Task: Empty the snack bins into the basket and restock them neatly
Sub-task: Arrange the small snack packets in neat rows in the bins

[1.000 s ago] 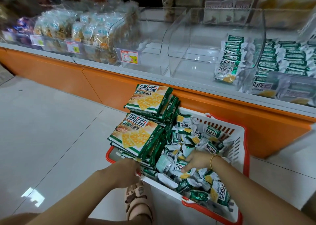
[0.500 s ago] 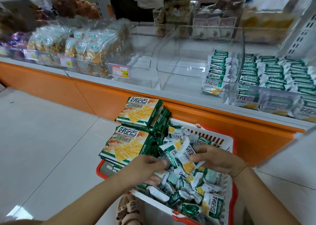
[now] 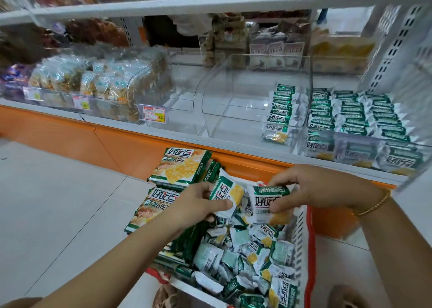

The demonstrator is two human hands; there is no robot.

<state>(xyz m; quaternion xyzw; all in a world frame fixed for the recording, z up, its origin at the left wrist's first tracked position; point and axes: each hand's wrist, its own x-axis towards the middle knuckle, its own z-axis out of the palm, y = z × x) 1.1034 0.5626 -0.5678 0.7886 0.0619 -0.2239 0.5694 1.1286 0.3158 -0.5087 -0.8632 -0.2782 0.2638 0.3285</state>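
1. L hand (image 3: 198, 206) pinches first pkt (image 3: 224, 192), a small green-white snack pkt, betw thumb & fingers. It is tilted, over the basket's far end.
2. R hand (image 3: 320, 188) grips second pkt (image 3: 266, 202) by its top edge, fingers curled over it. It hangs upright just beside the first; can't tell if they touch.
3. Basket (image 3: 304, 249), white w/ red rim, sits on the floor against the orange shelf base. Loose small pkts (image 3: 245, 256) are heaped across its middle & right side.
4. Large cracker packs (image 3: 178, 169) are stacked along the basket's left edge.
5. On the shelf's front edge, the clear middle bin (image 3: 233, 92) has one pkt row (image 3: 280, 111) along its right wall.
6. The right bin (image 3: 346, 144) holds neat pkt rows (image 3: 364, 118).
7. Gold bracelet (image 3: 374, 204) on R wrist.
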